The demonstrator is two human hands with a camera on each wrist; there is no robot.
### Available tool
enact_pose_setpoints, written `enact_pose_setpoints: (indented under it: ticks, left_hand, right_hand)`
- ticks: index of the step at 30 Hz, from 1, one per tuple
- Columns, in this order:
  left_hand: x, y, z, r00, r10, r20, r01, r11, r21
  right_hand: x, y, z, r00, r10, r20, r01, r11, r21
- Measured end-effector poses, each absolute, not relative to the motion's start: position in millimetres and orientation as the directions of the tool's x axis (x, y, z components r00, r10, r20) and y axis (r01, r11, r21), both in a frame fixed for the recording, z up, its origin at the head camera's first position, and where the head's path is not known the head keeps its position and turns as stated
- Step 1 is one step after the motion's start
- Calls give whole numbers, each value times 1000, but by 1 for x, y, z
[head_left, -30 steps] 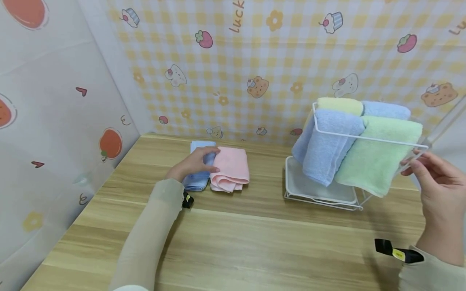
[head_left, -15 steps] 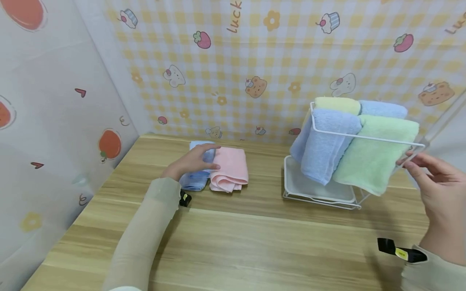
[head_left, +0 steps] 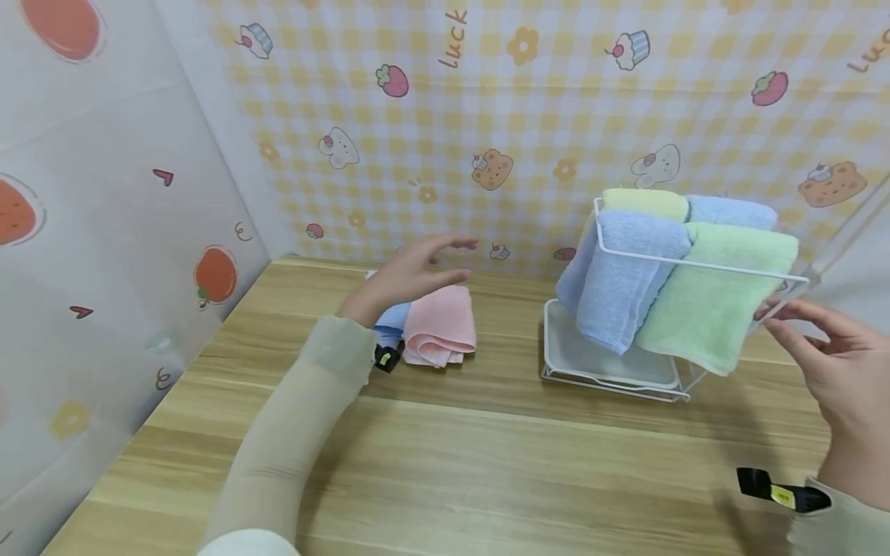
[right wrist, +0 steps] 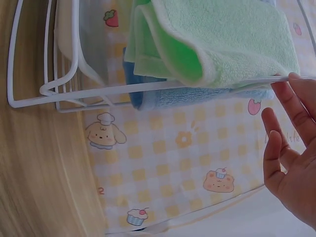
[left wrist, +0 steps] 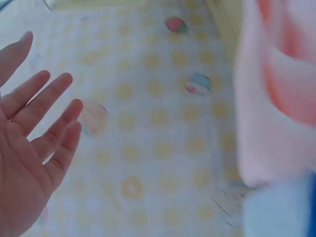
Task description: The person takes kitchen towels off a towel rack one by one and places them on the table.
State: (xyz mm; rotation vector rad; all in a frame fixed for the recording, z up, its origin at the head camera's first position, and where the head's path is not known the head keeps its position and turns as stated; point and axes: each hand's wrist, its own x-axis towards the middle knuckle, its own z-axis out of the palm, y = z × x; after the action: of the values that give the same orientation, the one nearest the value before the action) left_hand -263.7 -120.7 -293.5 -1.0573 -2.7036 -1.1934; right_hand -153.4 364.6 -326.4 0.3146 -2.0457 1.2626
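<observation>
- Left hand [head_left: 406,276]: fingers apart, nothing held; over the folded pink towel [head_left: 443,328] and folded blue cloth [head_left: 392,318], far left on the table [head_left: 487,479].
- Right hand [head_left: 844,367]: thumb and finger pinched on the right side wire of the white rack [head_left: 737,269], far right.
- Rack load: yellow towel [head_left: 647,202] far left, pale blue towel [head_left: 732,210] far right, blue towel [head_left: 629,289] near left, green towel [head_left: 719,301] near right. Lower ends hang above the white tray [head_left: 565,340].
- Rack could tip or slide, I'd judge: load sits high, and only a light pinch steadies it. A tug on the wire might do it.
- Green towel could snag or get dragged askew; its fold lies against the wire beside the right fingers.
- Hanging towels might slip down to the tray if the rack gets jolted; what supports them underneath is hidden.
- Pink towel could unfold if grabbed by one layer; its near edge is loosely curled.
- Blue cloth could shift if the left hand brushes it; pink lies right beside it, overlap unclear.
</observation>
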Motion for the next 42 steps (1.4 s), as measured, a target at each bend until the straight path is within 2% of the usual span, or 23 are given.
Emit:
enact_pose_setpoints:
  ticks: [8,12,16,22,25,27,30,35,42]
  left_hand:
    - [-260,-81,-261,-684,655,320,684,424,594]
    - [-263,-61,-245,-623,685,378,748,382,542]
    - [-269,-42,-229,-594,691,412,778,363,514]
    - [-278,-21,-206,-592,695,408,787,389,479]
    - [-282,-11,-198,-612,702,363,765,409,498]
    - [-285,-4,-194,-625,709,327,746,419,518]
    - [-288,7,-193,-639,714,286,716,417,559]
    - [-293,22,-199,-633,727,267,711,408,573]
    - [-291,38,-199,-598,770,222,744,430,512]
  right_hand:
    - [-148,363,-330,-746,185,640,-443,580,-684]
    - [-147,365,-329,-752,169,638,-451,574,-684]
    - [-149,367,-327,-751,137,646,-498,526,-690]
    - [-153,368,-324,-732,66,678,-605,397,-691]
    - [-156,367,-323,-730,66,681,-615,370,-696]
    - [-157,368,-324,-724,52,688,-649,286,-705]
    - [-157,367,-325,-728,45,684,-658,236,-715]
    - [-154,365,-326,-754,94,650,-578,376,-725]
    - [-154,362,-327,-767,140,627,-562,326,-760]
